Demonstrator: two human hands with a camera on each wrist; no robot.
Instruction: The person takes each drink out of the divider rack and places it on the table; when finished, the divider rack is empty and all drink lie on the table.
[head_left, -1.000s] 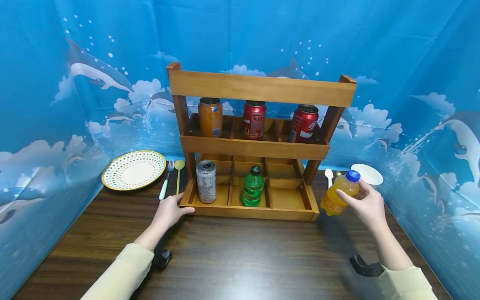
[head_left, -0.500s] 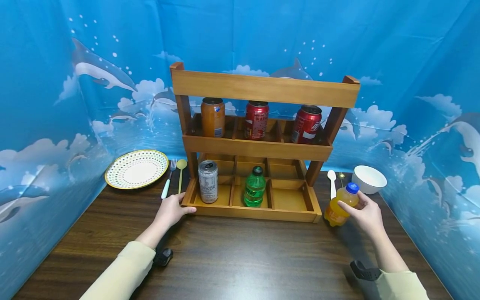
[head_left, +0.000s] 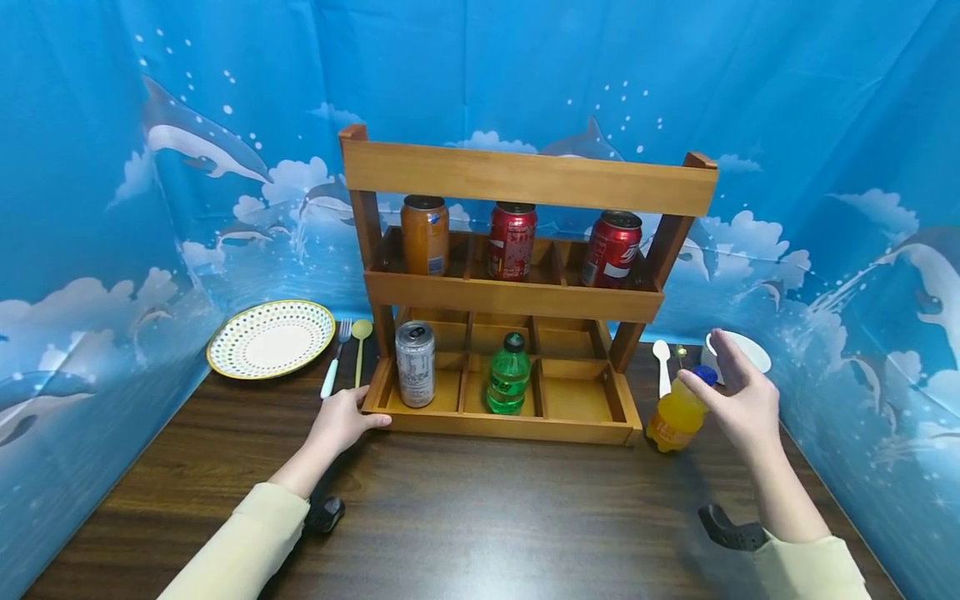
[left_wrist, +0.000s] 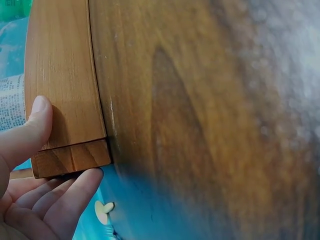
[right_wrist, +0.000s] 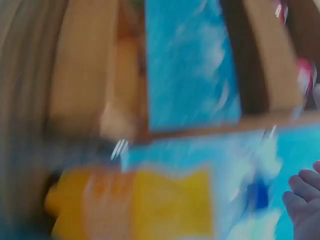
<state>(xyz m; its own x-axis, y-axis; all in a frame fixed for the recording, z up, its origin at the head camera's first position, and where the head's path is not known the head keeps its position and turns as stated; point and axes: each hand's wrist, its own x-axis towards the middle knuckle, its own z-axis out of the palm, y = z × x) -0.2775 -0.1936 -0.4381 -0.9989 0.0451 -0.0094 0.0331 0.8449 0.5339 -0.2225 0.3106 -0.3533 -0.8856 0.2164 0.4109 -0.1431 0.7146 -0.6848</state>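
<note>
My left hand (head_left: 341, 421) holds the front left corner of a two-tier wooden rack (head_left: 525, 177). In the left wrist view, the thumb (left_wrist: 41, 112) lies on its front board and the fingers on the end. To the rack's right is an orange soda bottle (head_left: 675, 419) with a blue cap. My right hand (head_left: 750, 408) is beside and above this bottle, fingers extended and thumb apart, overlapping the cap in the head view. The right wrist view is blurred but shows a gap between fingers and cap. A silver can (head_left: 416, 367) and a green bottle (head_left: 510, 379) stand in the lower tier.
Up on the upper tier are an orange can (head_left: 425, 237) and two red cans (head_left: 513, 242). A dotted plate (head_left: 272, 337), fork (head_left: 335, 358) and yellow-green spoon (head_left: 360, 332) lie left. A white spoon (head_left: 662, 367) and white bowl (head_left: 753, 354) are behind the orange soda bottle.
The right hand lowered the orange soda bottle beside the rack, then let go; its fingers have spread and lifted off. The left hand keeps its hold on the rack corner.
</note>
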